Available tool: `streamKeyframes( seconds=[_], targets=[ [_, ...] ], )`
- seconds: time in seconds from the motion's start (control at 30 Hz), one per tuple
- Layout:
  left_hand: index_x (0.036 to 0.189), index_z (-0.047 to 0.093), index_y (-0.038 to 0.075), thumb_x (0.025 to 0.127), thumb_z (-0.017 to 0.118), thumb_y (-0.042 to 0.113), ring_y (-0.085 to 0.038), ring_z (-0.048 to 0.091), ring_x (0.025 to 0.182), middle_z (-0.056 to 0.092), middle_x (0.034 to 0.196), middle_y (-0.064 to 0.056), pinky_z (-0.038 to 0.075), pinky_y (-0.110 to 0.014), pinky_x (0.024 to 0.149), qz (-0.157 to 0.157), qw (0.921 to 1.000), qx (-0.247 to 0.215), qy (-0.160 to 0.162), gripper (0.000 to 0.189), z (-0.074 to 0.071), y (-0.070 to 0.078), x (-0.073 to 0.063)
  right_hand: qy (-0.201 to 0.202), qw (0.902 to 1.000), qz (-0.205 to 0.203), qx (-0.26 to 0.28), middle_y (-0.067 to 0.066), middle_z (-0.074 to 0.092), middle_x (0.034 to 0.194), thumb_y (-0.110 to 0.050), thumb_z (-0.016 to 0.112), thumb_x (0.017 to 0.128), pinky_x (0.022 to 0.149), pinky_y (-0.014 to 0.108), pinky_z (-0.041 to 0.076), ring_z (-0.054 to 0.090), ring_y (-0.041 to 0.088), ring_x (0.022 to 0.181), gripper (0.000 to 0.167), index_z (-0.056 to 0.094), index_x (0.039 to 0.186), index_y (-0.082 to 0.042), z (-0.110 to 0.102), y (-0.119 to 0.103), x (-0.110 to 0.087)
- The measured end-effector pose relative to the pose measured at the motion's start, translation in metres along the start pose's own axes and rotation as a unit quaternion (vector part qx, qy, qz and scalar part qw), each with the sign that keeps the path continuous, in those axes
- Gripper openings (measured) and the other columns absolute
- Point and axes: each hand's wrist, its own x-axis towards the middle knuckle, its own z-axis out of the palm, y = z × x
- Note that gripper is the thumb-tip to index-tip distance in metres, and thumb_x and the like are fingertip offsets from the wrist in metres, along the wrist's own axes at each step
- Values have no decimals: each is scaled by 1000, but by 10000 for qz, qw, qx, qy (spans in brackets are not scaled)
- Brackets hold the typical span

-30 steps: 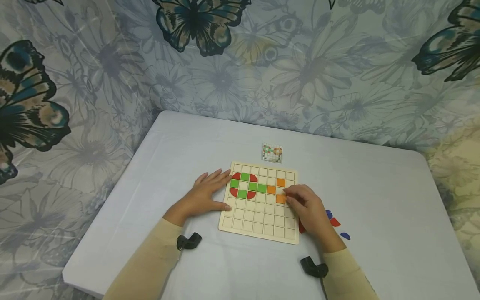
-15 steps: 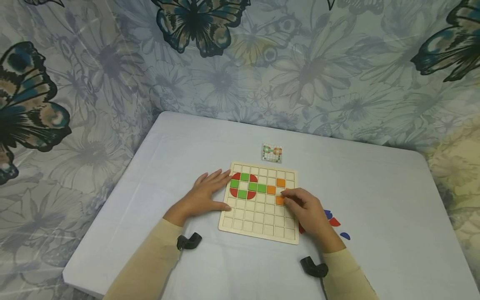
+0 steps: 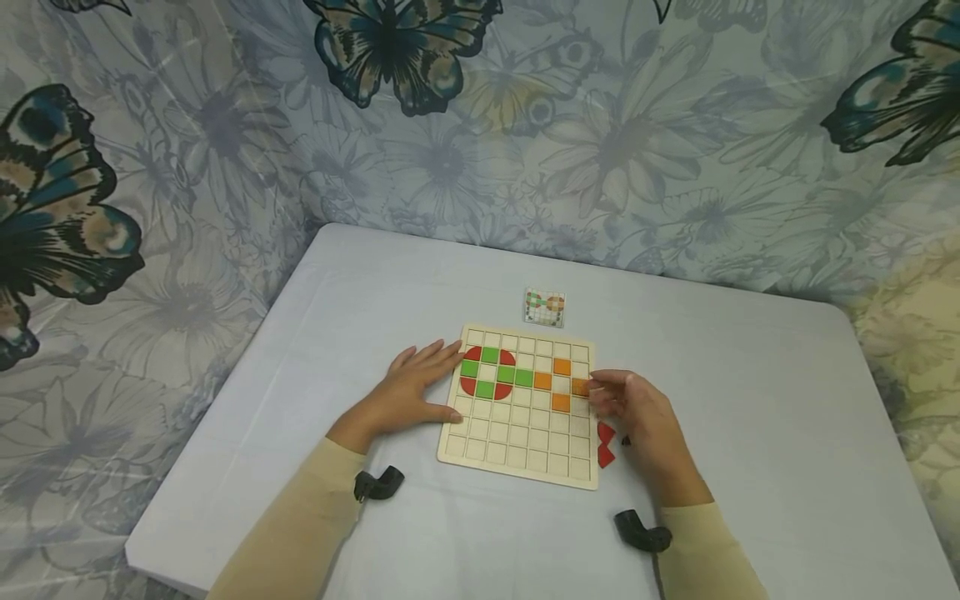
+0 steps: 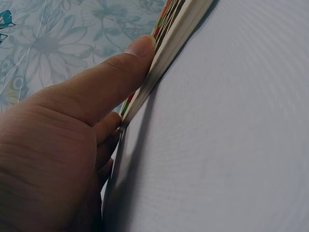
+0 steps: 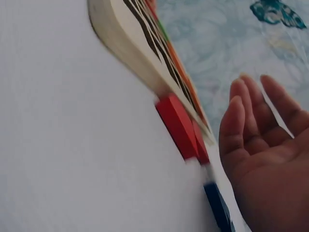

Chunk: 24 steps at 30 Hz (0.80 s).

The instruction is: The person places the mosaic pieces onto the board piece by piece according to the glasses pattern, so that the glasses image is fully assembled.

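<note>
Currently the left hand (image 3: 414,390) lies spread, touching the wooden grid board (image 3: 517,433) — the right hand (image 3: 645,417), loosely curved and holding nothing, is near an orange square tile (image 3: 580,387).

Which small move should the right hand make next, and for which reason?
Probably the right hand should pick up a red piece beside the board: four red corners sit among the green tiles, but none among the orange tiles.
</note>
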Motion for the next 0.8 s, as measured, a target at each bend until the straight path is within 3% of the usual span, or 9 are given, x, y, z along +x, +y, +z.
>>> streamKeyframes(
  seconds=[0.17, 0.33, 0.53, 0.67, 0.73, 0.8],
  targets=[
    [173, 33, 21, 90, 85, 59, -17, 7, 165, 21, 179, 10, -3, -51, 130, -10, 10000, 16, -4, 106, 0, 0, 0, -134, 9933, -166, 1138, 21, 69, 132, -45, 22, 119, 98, 33, 57, 66, 32, 116, 73, 55, 146, 14, -21, 1, -1],
    [173, 34, 20, 90, 85, 59, -19, 7, 165, 21, 179, 9, -2, -53, 130, -32, 10000, 32, -13, 105, 1, 0, 1, -1, 9881, 77, 1535, 22, 66, 140, -66, 20, 113, 102, 37, 54, 64, 37, 125, 91, 52, 154, 9, -38, 5, -5],
    [173, 34, 20, 90, 85, 59, -19, 8, 166, 21, 179, 9, -2, -53, 130, -52, 10000, 47, -5, 105, 0, 1, 0, 330, 9870, 186, 1563, 32, 56, 149, -74, 17, 108, 108, 39, 52, 60, 40, 133, 99, 51, 158, 4, -51, 9, -7],
    [173, 34, 20, 90, 85, 59, -20, 8, 166, 22, 179, 8, -2, -53, 130, -21, 10000, 55, 10, 105, 0, 1, 0, 175, 9897, 73, 1418, 29, 59, 147, -69, 19, 111, 110, 35, 50, 61, 34, 133, 95, 47, 157, 10, -56, 13, -8],
    [173, 34, 20, 90, 85, 58, -20, 8, 166, 22, 179, 8, -2, -53, 130, -17, 10000, 43, 3, 105, 0, 1, 0, 47, 9942, 82, 1075, 27, 62, 145, -58, 21, 115, 111, 32, 49, 62, 30, 133, 85, 46, 156, 12, -56, 15, -9],
    [173, 34, 20, 90, 86, 58, -19, 8, 166, 21, 179, 9, -2, -53, 130, -15, 10000, 52, -2, 105, 0, 1, 0, -41, 9995, 107, 308, 23, 65, 143, -45, 28, 118, 110, 27, 48, 63, 24, 131, 69, 51, 153, 10, -54, 15, -10]
  ],
)
